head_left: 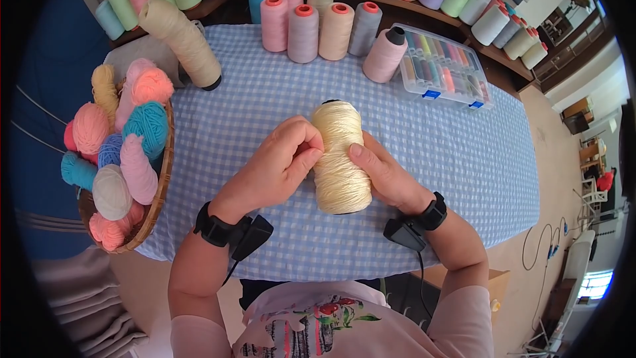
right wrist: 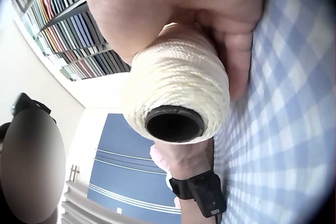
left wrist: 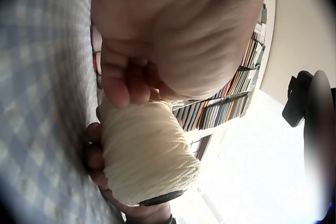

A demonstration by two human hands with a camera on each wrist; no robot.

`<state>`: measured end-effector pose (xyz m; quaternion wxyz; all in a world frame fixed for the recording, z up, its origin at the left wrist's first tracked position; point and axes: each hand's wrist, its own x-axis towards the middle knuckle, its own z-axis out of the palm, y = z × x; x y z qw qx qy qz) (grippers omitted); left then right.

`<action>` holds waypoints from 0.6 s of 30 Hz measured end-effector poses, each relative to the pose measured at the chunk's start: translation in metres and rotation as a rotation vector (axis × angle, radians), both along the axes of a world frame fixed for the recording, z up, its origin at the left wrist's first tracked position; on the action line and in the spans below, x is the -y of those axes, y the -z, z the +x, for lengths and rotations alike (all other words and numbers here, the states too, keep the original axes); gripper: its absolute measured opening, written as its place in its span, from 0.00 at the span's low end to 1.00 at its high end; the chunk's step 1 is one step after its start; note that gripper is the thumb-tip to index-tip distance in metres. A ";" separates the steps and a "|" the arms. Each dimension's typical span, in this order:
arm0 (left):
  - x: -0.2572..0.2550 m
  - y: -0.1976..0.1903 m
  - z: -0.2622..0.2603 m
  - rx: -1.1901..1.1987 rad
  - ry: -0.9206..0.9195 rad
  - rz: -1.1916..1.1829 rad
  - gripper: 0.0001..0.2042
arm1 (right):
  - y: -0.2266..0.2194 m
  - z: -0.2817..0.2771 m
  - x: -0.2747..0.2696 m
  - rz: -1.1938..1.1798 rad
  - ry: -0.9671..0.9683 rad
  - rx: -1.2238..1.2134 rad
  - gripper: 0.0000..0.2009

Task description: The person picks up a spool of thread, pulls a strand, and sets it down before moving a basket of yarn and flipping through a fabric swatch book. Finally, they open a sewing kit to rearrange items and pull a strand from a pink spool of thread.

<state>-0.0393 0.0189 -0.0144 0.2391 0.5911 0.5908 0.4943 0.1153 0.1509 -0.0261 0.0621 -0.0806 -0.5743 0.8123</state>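
A cone of cream yarn (head_left: 341,162) is held over the table, its black core end (right wrist: 174,123) facing the right wrist camera. My right hand (head_left: 392,176) grips it from the right, thumb across the front and fingers behind. On the other side, my left hand (head_left: 275,162) pinches thumb and forefinger together right at the wound yarn; the strand between them is too fine to make out. In the left wrist view, the curled fingers of the left hand (left wrist: 173,29) sit at the upper end of the yarn cone (left wrist: 147,150).
A blue checked cloth (head_left: 265,93) covers the table. At left stands a wicker basket (head_left: 165,172) of yarn balls. A tall beige cone (head_left: 182,43), a pink cone (head_left: 384,56) and several others stand at the back, beside a clear thread case (head_left: 430,89).
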 end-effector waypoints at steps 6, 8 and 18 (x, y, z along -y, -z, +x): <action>0.000 0.001 0.001 0.388 0.082 -0.088 0.01 | 0.004 0.001 -0.003 -0.098 0.002 -0.012 0.25; -0.002 0.001 0.004 0.138 0.007 0.036 0.04 | 0.005 0.000 -0.002 -0.111 0.020 -0.012 0.26; -0.002 -0.003 0.005 -0.042 -0.017 0.101 0.07 | 0.009 0.000 0.002 0.163 0.095 -0.028 0.29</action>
